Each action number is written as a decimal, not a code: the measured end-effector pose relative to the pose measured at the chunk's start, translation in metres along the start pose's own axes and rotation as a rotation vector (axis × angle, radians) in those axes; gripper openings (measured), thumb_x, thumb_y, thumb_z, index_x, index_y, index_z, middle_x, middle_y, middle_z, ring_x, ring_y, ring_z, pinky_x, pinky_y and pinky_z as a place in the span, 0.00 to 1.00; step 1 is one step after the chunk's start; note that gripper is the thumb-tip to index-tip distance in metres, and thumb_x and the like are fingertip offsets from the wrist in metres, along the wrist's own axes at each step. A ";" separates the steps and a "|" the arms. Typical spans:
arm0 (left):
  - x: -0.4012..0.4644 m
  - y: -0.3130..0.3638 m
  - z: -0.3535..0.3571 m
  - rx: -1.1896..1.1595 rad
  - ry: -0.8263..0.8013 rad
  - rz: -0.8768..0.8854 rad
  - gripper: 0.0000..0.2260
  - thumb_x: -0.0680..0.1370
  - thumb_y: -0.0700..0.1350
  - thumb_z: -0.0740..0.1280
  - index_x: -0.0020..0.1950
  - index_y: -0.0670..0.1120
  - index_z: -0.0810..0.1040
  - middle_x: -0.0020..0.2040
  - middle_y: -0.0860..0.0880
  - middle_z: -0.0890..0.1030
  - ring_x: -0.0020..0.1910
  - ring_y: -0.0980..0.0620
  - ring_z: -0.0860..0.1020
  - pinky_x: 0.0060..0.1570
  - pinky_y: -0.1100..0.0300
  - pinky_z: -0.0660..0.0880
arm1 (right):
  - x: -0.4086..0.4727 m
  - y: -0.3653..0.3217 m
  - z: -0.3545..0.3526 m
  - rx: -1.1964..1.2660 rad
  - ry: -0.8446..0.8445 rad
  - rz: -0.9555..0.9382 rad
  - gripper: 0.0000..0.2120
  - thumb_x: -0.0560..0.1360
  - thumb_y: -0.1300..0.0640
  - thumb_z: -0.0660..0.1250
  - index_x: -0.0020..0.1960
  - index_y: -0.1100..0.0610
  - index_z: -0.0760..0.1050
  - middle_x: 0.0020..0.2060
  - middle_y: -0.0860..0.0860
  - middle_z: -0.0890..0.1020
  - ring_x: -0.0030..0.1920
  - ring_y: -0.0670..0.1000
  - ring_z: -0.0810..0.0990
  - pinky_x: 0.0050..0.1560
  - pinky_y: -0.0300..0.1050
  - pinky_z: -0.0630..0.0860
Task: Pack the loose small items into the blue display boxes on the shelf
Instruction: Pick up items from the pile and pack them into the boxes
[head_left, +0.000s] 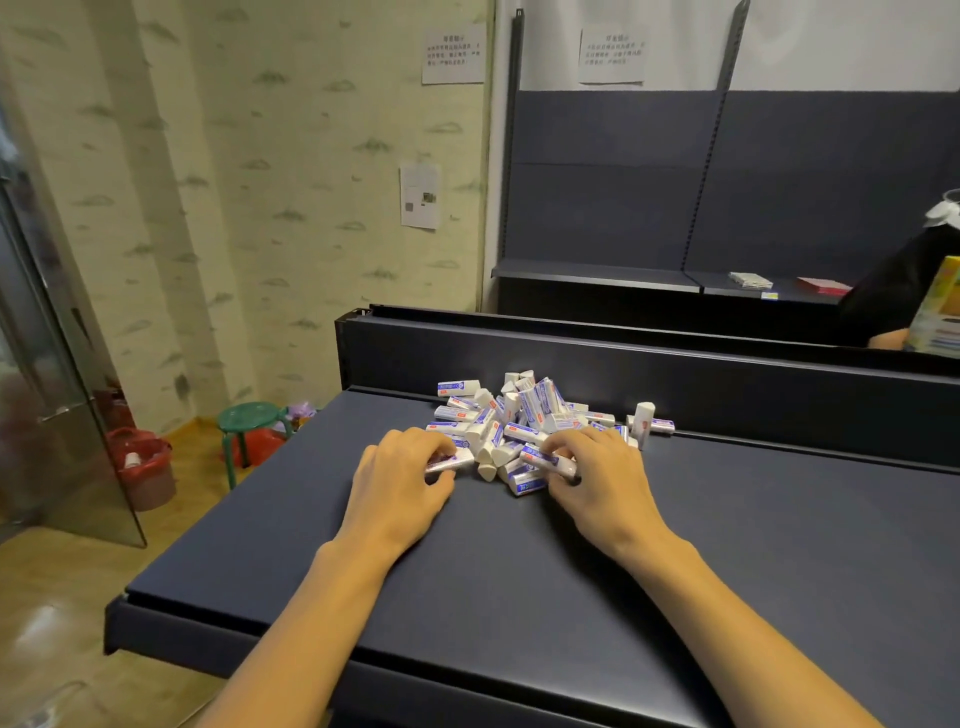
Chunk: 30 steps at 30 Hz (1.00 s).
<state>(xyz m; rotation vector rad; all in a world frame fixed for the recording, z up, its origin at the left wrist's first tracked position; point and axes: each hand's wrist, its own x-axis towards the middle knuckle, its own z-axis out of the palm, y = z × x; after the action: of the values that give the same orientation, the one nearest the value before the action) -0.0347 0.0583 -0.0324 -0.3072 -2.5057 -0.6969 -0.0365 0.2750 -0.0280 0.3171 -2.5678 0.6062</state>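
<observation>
Both forearms reached forward over the dark shelf (727, 545), and I noted each hand at the near edge of a pile of erasers (524, 415). My left hand (400, 483) lay palm down with its fingers curled round one sleeved eraser (451, 461), which lay crosswise under the fingertips at the pile's left front corner. My right hand (597, 478) was likewise curled, pinching a second eraser (550, 461) between thumb and fingers at the pile's right front. A further white eraser with a blue sleeve (527, 483) lay on the shelf just beside the right thumb, apart from the left hand. The heap itself sat directly beyond both sets of knuckles, against the raised back rail (675, 374) of the shelf, white blocks in blue-and-white sleeves lying at all angles. Two strays (647, 423) stood and lay just right of the heap, well clear of the right hand. I could not see any blue display box from this view. Off the shelf's left end, a green stool (249, 421) and a red bucket (143, 462) stood on the wooden floor. Another person (904, 291) in dark clothing stood at the far right holding a yellow pack (940, 312).
</observation>
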 end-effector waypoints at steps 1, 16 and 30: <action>0.000 0.000 0.000 -0.009 0.004 0.003 0.08 0.74 0.44 0.69 0.52 0.52 0.78 0.49 0.57 0.78 0.50 0.53 0.73 0.50 0.59 0.68 | 0.000 0.001 0.001 0.008 -0.004 0.007 0.11 0.71 0.57 0.69 0.54 0.49 0.77 0.51 0.46 0.80 0.53 0.53 0.74 0.55 0.50 0.69; -0.016 0.001 -0.011 -0.252 0.038 0.002 0.14 0.70 0.41 0.75 0.55 0.50 0.80 0.52 0.53 0.79 0.51 0.52 0.76 0.55 0.59 0.72 | -0.022 -0.011 -0.009 0.185 0.018 0.134 0.08 0.73 0.50 0.70 0.52 0.48 0.80 0.44 0.44 0.79 0.50 0.50 0.75 0.56 0.54 0.72; -0.060 0.020 -0.035 -0.093 -0.163 0.094 0.07 0.78 0.50 0.65 0.54 0.60 0.72 0.50 0.55 0.78 0.51 0.50 0.71 0.54 0.53 0.67 | -0.084 -0.046 -0.033 0.079 -0.005 0.169 0.10 0.78 0.49 0.61 0.57 0.38 0.74 0.53 0.42 0.78 0.59 0.48 0.73 0.56 0.49 0.64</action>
<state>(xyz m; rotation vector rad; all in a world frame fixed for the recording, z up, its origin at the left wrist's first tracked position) 0.0378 0.0521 -0.0307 -0.5309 -2.5957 -0.7798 0.0639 0.2594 -0.0276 0.1283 -2.5972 0.7697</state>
